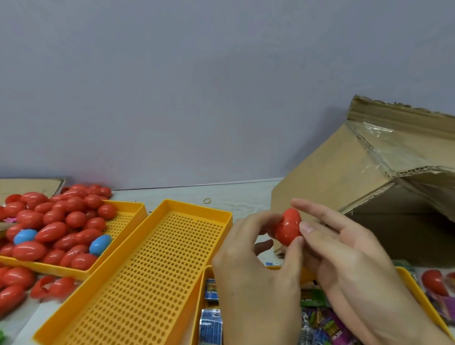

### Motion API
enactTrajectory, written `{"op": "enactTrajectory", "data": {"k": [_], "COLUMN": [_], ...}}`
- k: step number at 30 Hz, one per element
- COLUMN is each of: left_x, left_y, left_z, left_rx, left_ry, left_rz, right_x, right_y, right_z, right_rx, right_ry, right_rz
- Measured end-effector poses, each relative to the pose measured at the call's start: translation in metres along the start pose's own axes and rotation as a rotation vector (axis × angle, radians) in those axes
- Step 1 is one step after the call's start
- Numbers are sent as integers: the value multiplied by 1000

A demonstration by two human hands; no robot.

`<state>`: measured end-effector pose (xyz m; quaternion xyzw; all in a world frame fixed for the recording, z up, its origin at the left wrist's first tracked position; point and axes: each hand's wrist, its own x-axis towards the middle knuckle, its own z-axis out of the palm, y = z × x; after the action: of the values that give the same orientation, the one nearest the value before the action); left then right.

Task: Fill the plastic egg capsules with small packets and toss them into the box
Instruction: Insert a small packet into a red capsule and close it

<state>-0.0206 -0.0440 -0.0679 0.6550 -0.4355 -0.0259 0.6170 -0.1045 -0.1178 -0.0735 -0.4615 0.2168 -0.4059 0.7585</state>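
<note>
1. both hands, left hand (254, 252) and right hand (338, 245), pinch one red egg capsule (288, 228) just left of the cardboard box (353, 181).
2. risk: halves not snapped fully; a toss could pop it open, spilling the packet.

- Red egg capsule (288, 228): glossy, smooth plastic.
- Yellow tray (137, 277): matt plastic, perforated floor.
- Box (353, 181): rough corrugated cardboard, shiny clear tape.
- Packets (210, 329): glossy printed film.
</note>
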Motion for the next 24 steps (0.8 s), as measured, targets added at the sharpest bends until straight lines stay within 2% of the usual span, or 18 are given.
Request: {"op": "enactTrajectory", "data": {"k": [5,19,24], "left_x": [0,6,8], "left_y": [0,10,13], "left_z": [-1,-15,-21], "left_rx": [67,-292,-318], "left_ry": [21,-134,-141], "left_rz": [24,-312,-400], "right_x": [0,0,-4], "right_y": [1,6,3], "right_z": [0,-3,-3], "right_rx": [-81,-306,-373], "right_ry": [-1,-8,-25], "right_rz": [-25,-135,-133]}}
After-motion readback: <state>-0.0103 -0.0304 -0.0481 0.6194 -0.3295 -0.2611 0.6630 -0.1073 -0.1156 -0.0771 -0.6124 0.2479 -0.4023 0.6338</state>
